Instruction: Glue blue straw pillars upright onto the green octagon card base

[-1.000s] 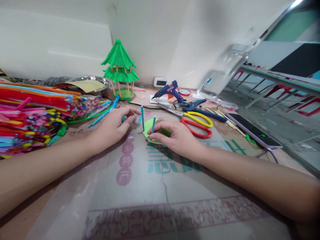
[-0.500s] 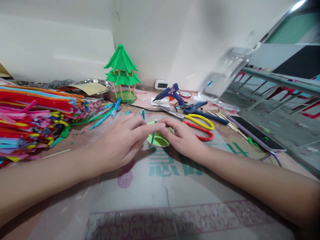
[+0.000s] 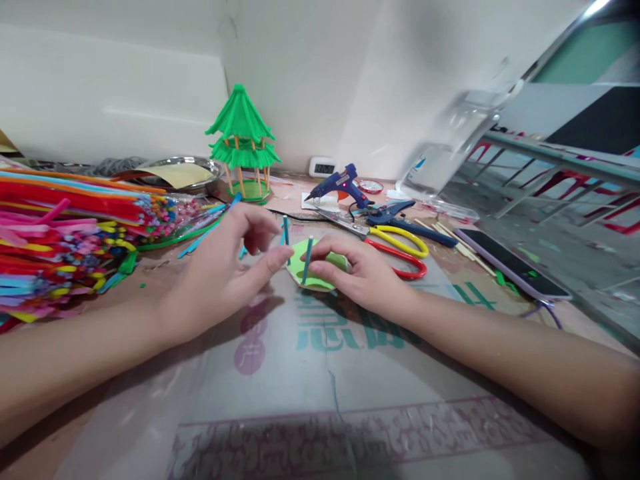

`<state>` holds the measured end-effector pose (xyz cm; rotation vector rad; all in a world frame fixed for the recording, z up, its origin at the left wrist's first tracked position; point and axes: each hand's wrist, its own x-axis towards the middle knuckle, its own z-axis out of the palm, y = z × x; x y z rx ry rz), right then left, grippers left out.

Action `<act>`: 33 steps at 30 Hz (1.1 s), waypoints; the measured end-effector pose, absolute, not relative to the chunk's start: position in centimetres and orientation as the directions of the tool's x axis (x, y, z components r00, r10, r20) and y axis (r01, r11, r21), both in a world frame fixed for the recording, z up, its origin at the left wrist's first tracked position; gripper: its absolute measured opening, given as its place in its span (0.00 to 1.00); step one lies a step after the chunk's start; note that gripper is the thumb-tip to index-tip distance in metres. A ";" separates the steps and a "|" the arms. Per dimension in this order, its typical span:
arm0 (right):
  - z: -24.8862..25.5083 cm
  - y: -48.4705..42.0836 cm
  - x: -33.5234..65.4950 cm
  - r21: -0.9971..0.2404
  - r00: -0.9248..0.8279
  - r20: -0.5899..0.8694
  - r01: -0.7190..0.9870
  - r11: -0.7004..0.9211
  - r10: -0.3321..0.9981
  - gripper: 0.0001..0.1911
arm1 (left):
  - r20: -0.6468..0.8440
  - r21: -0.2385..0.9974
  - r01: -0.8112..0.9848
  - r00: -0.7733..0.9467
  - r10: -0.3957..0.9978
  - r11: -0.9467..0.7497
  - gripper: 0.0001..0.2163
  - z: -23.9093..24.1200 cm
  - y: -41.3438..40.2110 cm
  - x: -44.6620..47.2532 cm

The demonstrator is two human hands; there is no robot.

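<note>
A light-green base [image 3: 297, 256] is set on the plastic-covered tabletop [image 3: 270, 393] between the hands. The front teal stick [image 3: 307, 257], stood upright on it, is pinched at the fingertips by the right hand [image 3: 363, 270]. The left hand [image 3: 225, 267] is held open, its thumb placed near the rear teal stick [image 3: 286, 230]. Behind, a blue glue gun [image 3: 343, 183] is propped near red-and-yellow-handled scissors [image 3: 400, 241].
</note>
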<state>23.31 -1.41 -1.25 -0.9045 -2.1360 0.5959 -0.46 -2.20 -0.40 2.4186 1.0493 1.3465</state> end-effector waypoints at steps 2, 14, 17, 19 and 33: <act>-1.2 -1.4 23.3 -0.627 -0.516 0.435 0.414 0.660 0.737 0.08 | 0.647 0.562 0.485 0.248 0.721 -0.670 0.16 -0.9 -1.5 -0.5; -1.6 -1.1 23.0 -0.651 -0.549 0.390 0.404 0.643 0.739 0.05 | 0.563 0.498 0.514 0.421 0.712 -0.698 0.10 -2.3 0.9 -0.3; -1.6 -1.1 23.0 -0.650 -0.550 0.390 0.404 0.644 0.738 0.04 | 0.568 0.486 0.518 0.425 0.705 -0.704 0.10 -2.2 0.9 -0.3; -1.6 -1.2 23.0 -0.648 -0.555 0.387 0.405 0.645 0.737 0.05 | 0.565 0.483 0.515 0.435 0.701 -0.709 0.10 -2.2 0.9 -0.4; -1.4 -1.3 23.0 -0.661 -0.551 0.337 0.439 0.609 0.763 0.05 | 0.573 0.506 0.574 0.335 0.748 -0.644 0.14 -0.1 1.1 -1.4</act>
